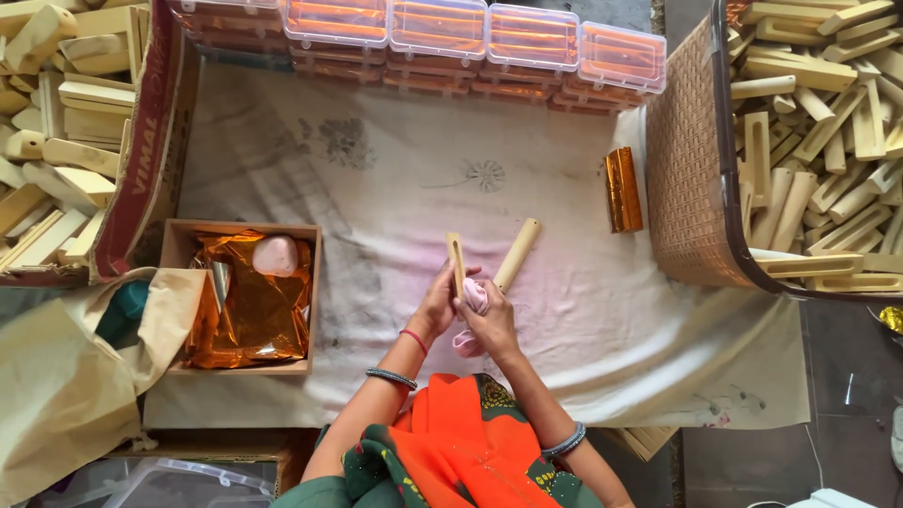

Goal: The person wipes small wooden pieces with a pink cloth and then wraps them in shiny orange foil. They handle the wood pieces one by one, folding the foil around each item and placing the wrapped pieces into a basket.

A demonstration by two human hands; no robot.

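Note:
My left hand (438,303) grips a slotted wooden piece (455,261) that stands upright above the white cloth (395,179). My right hand (491,325) holds a pink rag (475,294) pressed against that piece. A second pale wooden stick (516,252) rises at a slant from between the hands; which hand holds it I cannot tell. Both hands meet over the middle of the cloth, just above my orange and green garment (451,442).
A woven basket (687,160) of wooden pieces stands right, a cardboard box (141,141) of wooden pieces left. A small box (246,297) holds orange foil and a pink lump. A foil-wrapped block (623,189) lies near the basket. Clear lidded cases (433,38) line the back.

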